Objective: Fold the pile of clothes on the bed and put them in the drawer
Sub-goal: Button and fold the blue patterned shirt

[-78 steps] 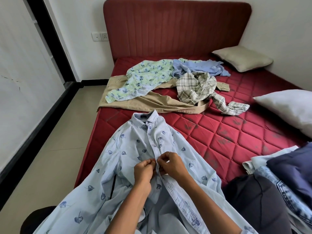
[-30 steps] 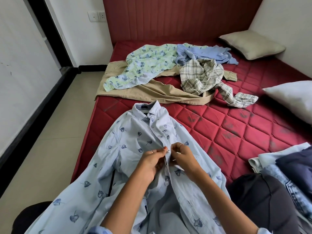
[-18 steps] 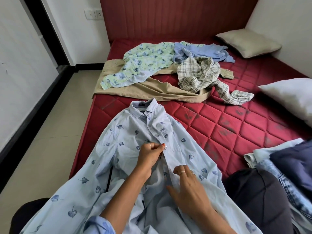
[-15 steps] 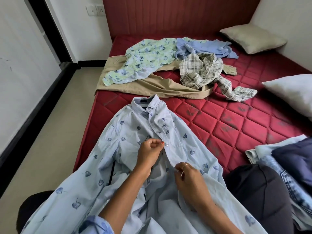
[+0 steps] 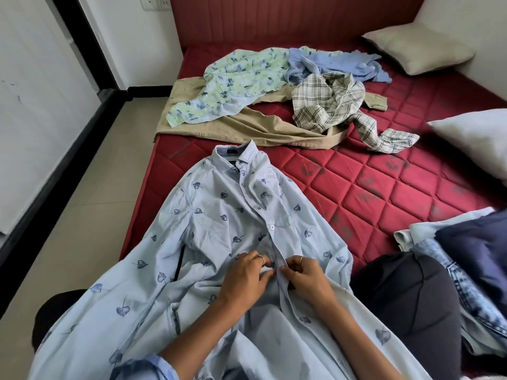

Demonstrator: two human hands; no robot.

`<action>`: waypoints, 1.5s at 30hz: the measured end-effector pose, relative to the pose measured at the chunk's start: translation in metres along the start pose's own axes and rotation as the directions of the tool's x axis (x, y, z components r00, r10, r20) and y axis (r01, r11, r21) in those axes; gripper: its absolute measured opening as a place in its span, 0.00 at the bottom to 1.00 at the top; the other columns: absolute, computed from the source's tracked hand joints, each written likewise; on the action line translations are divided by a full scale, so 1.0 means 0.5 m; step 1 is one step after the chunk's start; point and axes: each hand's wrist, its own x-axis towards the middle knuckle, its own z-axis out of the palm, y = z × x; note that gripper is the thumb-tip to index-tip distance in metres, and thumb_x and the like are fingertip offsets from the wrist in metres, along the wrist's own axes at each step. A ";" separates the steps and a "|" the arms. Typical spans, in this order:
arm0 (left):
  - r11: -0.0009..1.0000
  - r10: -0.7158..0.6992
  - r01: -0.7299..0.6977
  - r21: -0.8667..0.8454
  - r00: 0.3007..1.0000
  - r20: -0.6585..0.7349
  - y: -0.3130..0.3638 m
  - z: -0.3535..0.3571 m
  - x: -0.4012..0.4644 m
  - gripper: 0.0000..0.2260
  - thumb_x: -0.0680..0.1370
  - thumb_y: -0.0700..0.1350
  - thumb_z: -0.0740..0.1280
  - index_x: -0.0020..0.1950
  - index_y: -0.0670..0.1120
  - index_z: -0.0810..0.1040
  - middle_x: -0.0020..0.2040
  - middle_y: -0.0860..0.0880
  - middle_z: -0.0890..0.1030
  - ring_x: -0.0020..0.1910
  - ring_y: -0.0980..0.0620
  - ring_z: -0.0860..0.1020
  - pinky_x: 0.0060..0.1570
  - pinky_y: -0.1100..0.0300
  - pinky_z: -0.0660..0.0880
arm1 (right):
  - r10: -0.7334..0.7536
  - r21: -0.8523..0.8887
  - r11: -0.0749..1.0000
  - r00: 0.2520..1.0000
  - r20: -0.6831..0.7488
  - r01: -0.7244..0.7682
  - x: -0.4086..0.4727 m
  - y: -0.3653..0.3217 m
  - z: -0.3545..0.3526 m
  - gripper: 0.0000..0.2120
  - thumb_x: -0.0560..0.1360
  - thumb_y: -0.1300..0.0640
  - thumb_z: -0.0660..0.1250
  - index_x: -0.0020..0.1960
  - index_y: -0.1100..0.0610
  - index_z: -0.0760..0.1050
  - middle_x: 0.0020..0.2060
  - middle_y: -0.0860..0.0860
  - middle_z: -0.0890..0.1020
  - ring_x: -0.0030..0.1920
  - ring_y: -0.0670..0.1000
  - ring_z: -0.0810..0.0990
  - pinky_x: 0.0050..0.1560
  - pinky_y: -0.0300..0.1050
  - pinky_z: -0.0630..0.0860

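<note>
No readable writing. Leaf-print shirt (image 5: 225,215) placket pinched between left hand (image 5: 244,278) and right hand (image 5: 307,278), fingers curled.

Two pillows, beige pillow (image 5: 418,48) and white pillow (image 5: 477,141), lie near the red headboard (image 5: 288,20).

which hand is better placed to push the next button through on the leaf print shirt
Probably the right hand: it pinches the placket edge of the leaf print shirt. The left hand holds the other edge beside it.
</note>
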 end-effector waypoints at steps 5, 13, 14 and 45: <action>0.998 0.009 -0.009 0.054 1.000 0.004 0.010 0.016 -0.009 0.12 0.78 0.50 0.64 0.60 0.48 0.79 0.52 0.49 0.79 0.52 0.46 0.78 0.51 0.53 0.74 | 0.112 0.153 0.981 0.993 0.047 -0.118 0.007 0.010 -0.004 0.08 0.76 0.66 0.67 0.40 0.58 0.78 0.25 0.45 0.79 0.27 0.42 0.74 0.31 0.35 0.69; 0.999 -0.004 0.006 0.037 0.999 -0.054 0.017 0.021 -0.015 0.10 0.78 0.47 0.63 0.54 0.48 0.81 0.49 0.50 0.81 0.48 0.47 0.79 0.47 0.53 0.75 | 0.207 0.351 0.910 0.975 0.077 -0.221 0.009 0.009 -0.003 0.05 0.76 0.68 0.67 0.42 0.62 0.78 0.34 0.58 0.82 0.35 0.54 0.78 0.42 0.48 0.75; 0.998 0.000 0.003 0.057 0.999 -0.054 0.017 0.022 -0.015 0.09 0.77 0.47 0.63 0.52 0.48 0.81 0.47 0.50 0.81 0.45 0.47 0.80 0.45 0.53 0.76 | 0.215 0.353 0.908 0.974 0.072 -0.226 0.009 0.010 -0.002 0.05 0.76 0.67 0.67 0.42 0.63 0.78 0.33 0.58 0.81 0.35 0.54 0.77 0.42 0.48 0.74; 0.867 -0.321 0.256 -0.427 0.943 -0.087 0.065 -0.061 -0.045 0.04 0.75 0.42 0.70 0.43 0.51 0.80 0.38 0.55 0.82 0.39 0.61 0.80 0.43 0.63 0.77 | 0.064 0.718 0.657 0.967 0.247 -0.227 -0.036 -0.049 -0.028 0.06 0.74 0.71 0.65 0.50 0.67 0.78 0.38 0.60 0.82 0.34 0.52 0.82 0.37 0.41 0.79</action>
